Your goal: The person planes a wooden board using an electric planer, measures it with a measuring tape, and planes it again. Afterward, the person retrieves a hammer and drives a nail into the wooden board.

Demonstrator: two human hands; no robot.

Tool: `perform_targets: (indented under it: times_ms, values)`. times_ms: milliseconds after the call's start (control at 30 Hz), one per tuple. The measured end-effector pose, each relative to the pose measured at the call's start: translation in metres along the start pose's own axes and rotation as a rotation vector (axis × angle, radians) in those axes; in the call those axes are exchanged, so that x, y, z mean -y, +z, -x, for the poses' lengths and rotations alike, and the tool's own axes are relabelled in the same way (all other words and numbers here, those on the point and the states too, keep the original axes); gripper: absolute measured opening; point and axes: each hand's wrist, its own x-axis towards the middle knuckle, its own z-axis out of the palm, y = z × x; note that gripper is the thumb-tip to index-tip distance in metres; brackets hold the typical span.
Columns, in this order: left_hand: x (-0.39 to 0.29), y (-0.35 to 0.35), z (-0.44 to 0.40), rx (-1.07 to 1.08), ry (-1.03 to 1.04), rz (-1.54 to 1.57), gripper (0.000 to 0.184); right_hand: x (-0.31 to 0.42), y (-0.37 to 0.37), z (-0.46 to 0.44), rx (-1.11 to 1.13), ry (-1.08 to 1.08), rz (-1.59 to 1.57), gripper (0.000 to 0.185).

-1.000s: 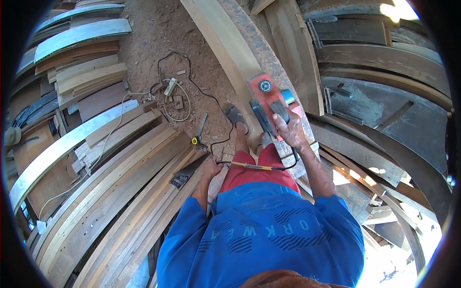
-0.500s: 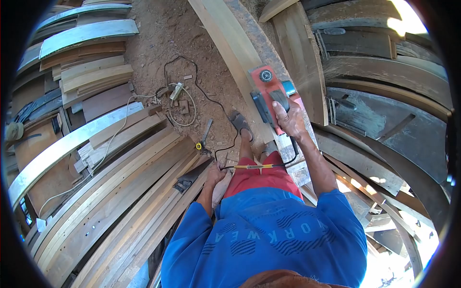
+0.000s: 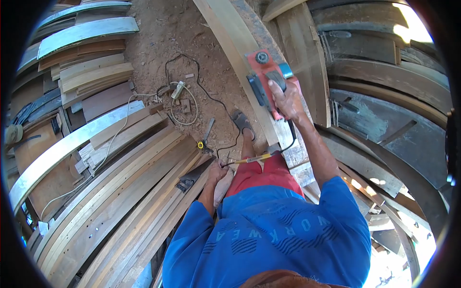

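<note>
My right hand is wrapped round the handle of a red electric planer, which rests on a long pale wooden board. A spray of fine shavings blows off to the planer's right. From the rear of the tool runs a black power cord, with a yellow-wrapped section stretched across in front of my red shorts. My left hand is closed on this cord, holding it at my left side beside stacked timber.
A white power strip with looped cable lies on the sawdust-covered ground. Nearby are a yellow tape measure and a handsaw on the stacked planks. More boards are piled on the right. My sandalled foot stands beside the board.
My right hand has pushed the planer a little forward along the board, away from my body. The yellow-wrapped part of the cord has risen and tilted upward on the right.
</note>
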Motion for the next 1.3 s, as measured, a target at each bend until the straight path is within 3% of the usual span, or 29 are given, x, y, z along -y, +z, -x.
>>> perform_targets:
  times_ms: [233, 333, 433, 533, 767, 967, 1067, 1100, 1200, 1233, 1300]
  values:
    - [-0.01, -0.013, -0.004, -0.017, 0.031, -0.047, 0.03, 0.015, 0.007, -0.029, -0.055, -0.148, -0.072, 0.052]
    - [-0.014, -0.023, -0.007, -0.022, 0.049, -0.006, 0.03, 0.021, 0.005, -0.043, 0.022, -0.028, -0.008, 0.058]
    - [-0.015, -0.029, -0.017, -0.03, 0.057, 0.002, 0.029, 0.034, 0.008, -0.053, -0.043, -0.12, -0.044, 0.048]
    - [-0.012, -0.035, -0.026, -0.026, 0.062, 0.01, 0.03, 0.053, 0.008, -0.061, -0.005, -0.012, -0.107, 0.047]
    - [-0.03, -0.057, -0.038, -0.01, 0.046, 0.04, 0.032, 0.067, 0.018, -0.106, -0.03, -0.105, -0.072, 0.046]
    - [-0.009, -0.061, -0.073, 0.006, 0.051, 0.108, 0.034, 0.079, 0.027, -0.146, -0.024, -0.114, -0.116, 0.05]
    - [-0.014, -0.077, -0.08, -0.005, 0.087, 0.133, 0.031, 0.088, 0.023, -0.164, 0.02, 0.054, 0.053, 0.064]
    - [-0.021, -0.085, -0.078, 0.0, 0.097, 0.119, 0.03, 0.093, 0.024, -0.166, -0.004, 0.019, 0.046, 0.068]
    - [-0.028, -0.098, -0.084, 0.025, 0.052, 0.17, 0.029, 0.099, 0.026, -0.179, -0.009, 0.002, -0.003, 0.07]
    - [-0.028, -0.102, -0.088, 0.066, -0.006, 0.206, 0.029, 0.106, 0.027, -0.18, -0.036, -0.034, -0.043, 0.055]
    - [-0.029, -0.105, -0.097, 0.031, 0.044, 0.174, 0.029, 0.109, 0.026, -0.189, -0.019, -0.027, -0.03, 0.063]
